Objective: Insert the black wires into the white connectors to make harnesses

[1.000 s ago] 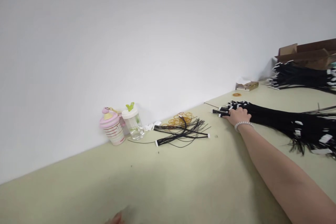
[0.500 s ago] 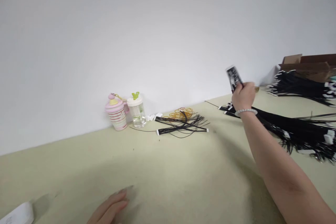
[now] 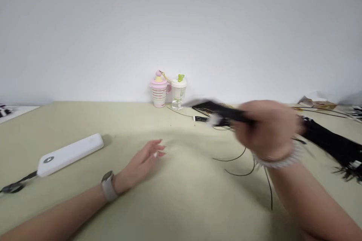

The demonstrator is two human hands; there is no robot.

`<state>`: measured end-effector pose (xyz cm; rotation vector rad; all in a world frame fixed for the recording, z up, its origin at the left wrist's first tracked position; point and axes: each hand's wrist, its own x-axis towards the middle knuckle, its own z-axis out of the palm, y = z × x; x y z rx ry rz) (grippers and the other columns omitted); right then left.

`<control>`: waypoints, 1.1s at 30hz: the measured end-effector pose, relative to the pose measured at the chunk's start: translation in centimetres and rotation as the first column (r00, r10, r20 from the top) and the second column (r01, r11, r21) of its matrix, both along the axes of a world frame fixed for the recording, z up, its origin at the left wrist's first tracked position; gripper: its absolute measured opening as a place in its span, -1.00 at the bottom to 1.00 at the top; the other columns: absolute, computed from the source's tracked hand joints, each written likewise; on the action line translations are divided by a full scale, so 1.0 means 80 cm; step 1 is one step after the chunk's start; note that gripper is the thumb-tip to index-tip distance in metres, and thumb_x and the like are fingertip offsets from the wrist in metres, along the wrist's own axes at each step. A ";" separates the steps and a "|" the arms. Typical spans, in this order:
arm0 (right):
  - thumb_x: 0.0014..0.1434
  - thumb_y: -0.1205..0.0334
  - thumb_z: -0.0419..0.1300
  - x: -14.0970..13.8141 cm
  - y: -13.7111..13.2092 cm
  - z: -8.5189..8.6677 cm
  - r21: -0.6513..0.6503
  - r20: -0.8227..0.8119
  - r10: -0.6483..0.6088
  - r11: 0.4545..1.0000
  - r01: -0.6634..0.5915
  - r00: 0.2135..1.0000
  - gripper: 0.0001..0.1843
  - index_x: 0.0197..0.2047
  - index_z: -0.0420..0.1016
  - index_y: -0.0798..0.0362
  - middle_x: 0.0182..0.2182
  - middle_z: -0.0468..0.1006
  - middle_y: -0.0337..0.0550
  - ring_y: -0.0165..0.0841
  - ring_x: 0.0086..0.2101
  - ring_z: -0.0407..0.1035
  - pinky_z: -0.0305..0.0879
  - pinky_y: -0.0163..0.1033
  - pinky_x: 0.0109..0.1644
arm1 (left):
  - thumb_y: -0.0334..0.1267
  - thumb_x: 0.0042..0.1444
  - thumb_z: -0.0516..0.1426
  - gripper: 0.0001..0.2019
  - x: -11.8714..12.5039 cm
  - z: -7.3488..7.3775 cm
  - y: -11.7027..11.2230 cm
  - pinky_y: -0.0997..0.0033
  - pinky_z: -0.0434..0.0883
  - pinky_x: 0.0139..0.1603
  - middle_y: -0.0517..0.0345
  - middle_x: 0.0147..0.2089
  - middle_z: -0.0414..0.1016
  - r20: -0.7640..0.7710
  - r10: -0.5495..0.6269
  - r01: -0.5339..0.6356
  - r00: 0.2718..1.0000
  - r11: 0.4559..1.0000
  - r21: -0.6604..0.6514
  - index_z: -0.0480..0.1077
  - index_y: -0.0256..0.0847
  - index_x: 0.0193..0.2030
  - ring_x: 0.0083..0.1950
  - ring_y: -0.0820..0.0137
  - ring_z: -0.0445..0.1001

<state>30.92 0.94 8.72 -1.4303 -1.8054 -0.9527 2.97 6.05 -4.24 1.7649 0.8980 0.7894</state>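
Observation:
My right hand (image 3: 267,128), blurred by motion, is closed around a black wire bundle (image 3: 223,113). A white piece shows on the bundle's left part, and thin black wire ends (image 3: 240,175) hang and curve below my wrist. What lies inside my palm is hidden. My left hand (image 3: 145,158) rests low over the table with its fingers stretched out to the right, holding nothing I can see. Behind the held bundle, more black wires with white connectors (image 3: 199,119) lie on the table, partly covered by it.
A white power bank (image 3: 70,154) with a black cable lies at left. A pink-lidded cup (image 3: 158,92) and a clear tumbler (image 3: 178,94) stand by the wall. More black wires (image 3: 333,141) lie at right. The table (image 3: 181,203) is pale green.
The view has swung left. My right hand has come back from the far right, nearer to the middle, still with the black bundle. More of my left hand and forearm now shows.

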 end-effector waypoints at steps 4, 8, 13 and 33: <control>0.18 -0.02 -0.05 -0.072 0.037 -0.051 -0.406 0.094 0.213 0.900 -0.157 0.973 -0.61 -0.28 0.40 0.11 -0.63 0.39 -0.12 -0.42 -0.61 0.21 -0.18 -0.32 -0.51 | 0.17 0.07 -0.07 -0.42 0.000 0.013 -0.010 0.25 0.41 -0.16 -0.15 0.16 0.19 0.406 -0.021 0.146 0.914 0.949 -0.280 -0.05 -0.12 0.13 -0.17 0.35 0.46; 0.20 0.08 -0.02 -0.104 0.048 -0.107 -0.590 0.025 0.323 0.769 -0.247 0.946 -0.58 0.07 0.24 0.09 -0.50 0.49 -0.11 -0.39 -0.52 0.32 -0.04 -0.36 -0.49 | 0.09 0.12 -0.08 -0.58 -0.003 0.017 -0.020 0.41 0.41 -0.29 -0.13 0.01 0.31 0.353 0.079 0.014 0.932 0.967 -0.253 0.11 -0.24 -0.09 -0.23 0.42 0.46; 0.24 0.22 -0.06 -0.107 0.035 -0.136 -0.661 -0.135 0.392 0.648 -0.377 0.910 -0.74 -0.20 0.40 0.13 -0.33 0.48 -0.12 -0.43 -0.31 0.35 0.17 -0.34 -0.23 | 0.05 0.11 -0.06 -0.58 -0.011 0.004 -0.007 0.44 0.40 -0.30 -0.06 -0.16 0.38 0.173 0.154 -0.135 0.973 0.984 -0.116 0.22 -0.33 -0.18 -0.28 0.48 0.39; 0.12 0.26 0.07 -0.036 0.024 -0.168 -0.483 -0.503 0.367 0.632 -0.606 0.783 -0.64 0.02 0.31 -0.02 -0.08 0.44 -0.12 -0.36 -0.07 0.31 0.26 -0.20 0.04 | -0.11 0.10 0.01 -0.37 -0.021 -0.005 -0.043 0.07 0.12 0.26 0.00 0.33 -0.06 -0.661 0.157 0.383 0.734 0.708 0.593 -0.05 -0.20 0.30 0.34 0.17 -0.06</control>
